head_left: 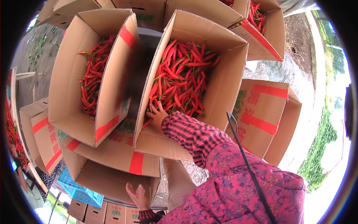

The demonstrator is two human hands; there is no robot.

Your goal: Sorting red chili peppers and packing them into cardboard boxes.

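My right hand (158, 116) reaches into an open cardboard box (223, 76), its fingers spread over the near left edge of a heap of red chili peppers (182, 74). The fingertips touch the peppers and one pepper lies beside the hand, against the box wall; no pepper is visibly gripped. Lower down, my left hand (138, 196) hangs with its fingers apart and slightly curled. It holds nothing and is nearest to an open box (112, 179) with a bare inside. To the left stands another tall open box (67, 86), partly filled with red chili peppers (93, 74).
More open boxes with peppers (256, 18) stand at the far side. A taped carton (257, 112) is on the right, another (44, 130) on the left. A blue plastic crate (80, 190) and several cartons (96, 214) are at the lower left. A black strap (250, 168) crosses my sleeve.
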